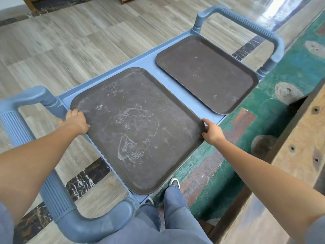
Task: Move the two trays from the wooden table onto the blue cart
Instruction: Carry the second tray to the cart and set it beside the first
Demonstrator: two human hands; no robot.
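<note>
Two trays on blue cart [159,74] — near tray [139,127] gripped between left hand [77,121] and right hand [212,132], fingers curled over opposite edges; far tray [207,73] beyond the fingertips, untouched.

bright, even daylight with soft faint shadows, white glare on the floor [274,7] at the upper right, wide-angle bending at the edges, and generally sharp focus throughout.
</note>
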